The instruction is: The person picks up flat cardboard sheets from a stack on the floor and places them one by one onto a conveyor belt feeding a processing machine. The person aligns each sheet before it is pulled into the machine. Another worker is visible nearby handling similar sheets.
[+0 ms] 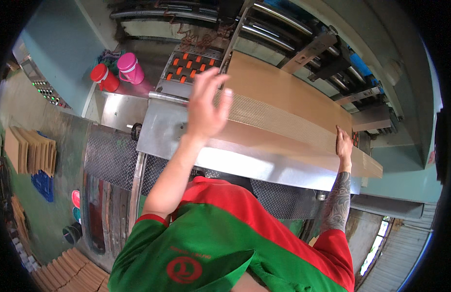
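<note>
You face a pale green machine [60, 63] whose metal bars and rollers span the top of the view. Before you, a shiny metal tabletop [220, 158] carries a long stack of brown corrugated cardboard [288, 97], its fluted edges towards you and its far part beneath the machine's bars, perhaps so the guides there keep it square. Your left hand [209, 104] is wide, fingers spread and blurred, over the stack's left end; contact is unclear. Your right hand [344, 143] lies at the right end, fingers extended, seemingly to steady it; you cannot tell whether it grips. A pink jug [131, 69] and red jug [104, 78] stand back left, probably kept aside from the work. Small orange rollers [189, 65] sit beyond your left hand.
</note>
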`<act>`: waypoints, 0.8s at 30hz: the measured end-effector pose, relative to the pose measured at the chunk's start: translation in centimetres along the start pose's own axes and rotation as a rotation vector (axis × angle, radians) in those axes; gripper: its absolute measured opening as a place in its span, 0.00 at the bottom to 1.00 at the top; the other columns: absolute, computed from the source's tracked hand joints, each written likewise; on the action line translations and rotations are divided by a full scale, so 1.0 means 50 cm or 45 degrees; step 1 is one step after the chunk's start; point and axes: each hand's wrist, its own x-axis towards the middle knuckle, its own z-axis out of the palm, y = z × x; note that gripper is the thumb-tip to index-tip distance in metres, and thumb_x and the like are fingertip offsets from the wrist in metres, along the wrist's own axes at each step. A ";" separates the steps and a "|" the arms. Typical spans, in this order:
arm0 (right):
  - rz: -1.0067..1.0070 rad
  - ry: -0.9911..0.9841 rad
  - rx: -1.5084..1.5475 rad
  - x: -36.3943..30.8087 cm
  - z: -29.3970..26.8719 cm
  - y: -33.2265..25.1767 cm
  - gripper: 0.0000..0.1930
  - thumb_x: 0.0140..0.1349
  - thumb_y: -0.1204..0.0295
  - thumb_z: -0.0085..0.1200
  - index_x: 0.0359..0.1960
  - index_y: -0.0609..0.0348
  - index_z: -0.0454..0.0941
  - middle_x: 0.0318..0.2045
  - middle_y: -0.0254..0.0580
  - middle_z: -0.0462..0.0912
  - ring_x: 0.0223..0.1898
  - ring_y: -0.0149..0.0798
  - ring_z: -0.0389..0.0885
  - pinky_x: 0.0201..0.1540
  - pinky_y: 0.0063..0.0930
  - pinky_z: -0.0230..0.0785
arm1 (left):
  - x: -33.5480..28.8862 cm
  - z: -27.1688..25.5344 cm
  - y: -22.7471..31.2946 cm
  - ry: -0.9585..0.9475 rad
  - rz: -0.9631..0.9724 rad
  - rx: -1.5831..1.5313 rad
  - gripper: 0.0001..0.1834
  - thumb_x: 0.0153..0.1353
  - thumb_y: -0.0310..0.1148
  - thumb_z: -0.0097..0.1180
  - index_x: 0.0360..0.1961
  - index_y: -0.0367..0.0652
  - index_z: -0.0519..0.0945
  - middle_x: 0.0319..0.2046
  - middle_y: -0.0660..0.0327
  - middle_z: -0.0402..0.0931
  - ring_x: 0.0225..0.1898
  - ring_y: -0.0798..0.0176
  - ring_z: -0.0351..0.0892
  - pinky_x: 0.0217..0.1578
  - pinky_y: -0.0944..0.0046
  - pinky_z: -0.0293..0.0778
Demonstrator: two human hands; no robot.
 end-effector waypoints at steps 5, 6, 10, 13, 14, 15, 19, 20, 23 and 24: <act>0.023 0.026 0.095 0.000 0.000 -0.004 0.28 0.82 0.50 0.42 0.71 0.51 0.82 0.69 0.51 0.83 0.73 0.55 0.77 0.75 0.43 0.66 | -0.091 -0.144 -0.320 0.367 -0.365 0.220 0.24 0.79 0.44 0.56 0.65 0.39 0.81 0.66 0.46 0.76 0.70 0.41 0.74 0.73 0.45 0.67; 0.026 0.034 0.092 0.002 0.001 -0.003 0.28 0.82 0.50 0.43 0.71 0.51 0.82 0.69 0.50 0.83 0.73 0.55 0.76 0.76 0.43 0.65 | -0.133 -0.165 -0.388 0.380 -0.462 0.349 0.26 0.79 0.45 0.56 0.68 0.38 0.79 0.67 0.45 0.75 0.71 0.39 0.72 0.73 0.44 0.65; 0.045 0.014 0.108 0.015 0.009 0.015 0.33 0.84 0.45 0.34 0.74 0.49 0.80 0.73 0.47 0.80 0.78 0.50 0.72 0.80 0.41 0.60 | -0.334 -0.216 -0.583 0.244 -0.778 0.821 0.30 0.78 0.45 0.56 0.71 0.35 0.73 0.68 0.43 0.74 0.72 0.37 0.69 0.74 0.41 0.62; 0.055 -0.028 0.197 0.025 0.014 0.038 0.40 0.84 0.38 0.24 0.78 0.49 0.76 0.76 0.45 0.76 0.81 0.49 0.67 0.83 0.42 0.53 | -0.426 -0.227 -0.655 0.102 -0.945 0.963 0.32 0.76 0.48 0.56 0.70 0.33 0.73 0.67 0.42 0.73 0.72 0.36 0.69 0.76 0.38 0.59; 0.066 -0.024 0.281 0.027 0.016 0.044 0.41 0.84 0.37 0.23 0.78 0.50 0.75 0.77 0.45 0.76 0.82 0.50 0.66 0.83 0.44 0.52 | -0.437 -0.221 -0.670 0.110 -1.001 1.000 0.33 0.75 0.49 0.56 0.69 0.33 0.73 0.67 0.42 0.73 0.72 0.36 0.69 0.76 0.38 0.59; 0.079 -0.022 0.361 0.029 0.016 0.049 0.42 0.84 0.36 0.22 0.78 0.51 0.75 0.78 0.44 0.75 0.82 0.51 0.64 0.84 0.46 0.50 | -0.445 -0.214 -0.680 0.093 -1.082 1.009 0.34 0.75 0.50 0.55 0.69 0.33 0.73 0.67 0.42 0.73 0.71 0.36 0.69 0.77 0.37 0.58; 0.102 -0.078 0.439 0.027 0.016 0.056 0.44 0.83 0.34 0.26 0.78 0.59 0.74 0.78 0.48 0.74 0.82 0.51 0.63 0.84 0.45 0.49 | -0.441 -0.172 -0.708 0.127 -1.147 1.172 0.35 0.75 0.52 0.54 0.71 0.34 0.73 0.72 0.42 0.70 0.74 0.37 0.67 0.80 0.34 0.52; 0.051 -0.066 0.261 0.019 0.016 0.054 0.45 0.84 0.35 0.27 0.77 0.62 0.74 0.77 0.52 0.75 0.82 0.50 0.64 0.83 0.43 0.52 | -0.440 -0.166 -0.715 0.110 -1.182 1.192 0.36 0.76 0.53 0.52 0.72 0.35 0.73 0.75 0.43 0.68 0.76 0.39 0.66 0.81 0.33 0.50; 0.044 -0.011 0.181 0.005 0.011 0.044 0.42 0.84 0.38 0.28 0.75 0.61 0.76 0.74 0.55 0.78 0.78 0.53 0.71 0.81 0.43 0.57 | -0.449 -0.161 -0.730 0.106 -1.163 1.312 0.36 0.76 0.53 0.51 0.73 0.35 0.72 0.75 0.43 0.68 0.77 0.41 0.65 0.81 0.33 0.49; 0.017 0.003 0.160 0.002 0.008 0.039 0.40 0.85 0.40 0.29 0.74 0.62 0.77 0.73 0.56 0.79 0.78 0.53 0.72 0.81 0.42 0.58 | -0.454 -0.164 -0.733 0.092 -1.172 1.327 0.37 0.76 0.54 0.49 0.74 0.36 0.71 0.76 0.44 0.68 0.78 0.43 0.65 0.82 0.34 0.47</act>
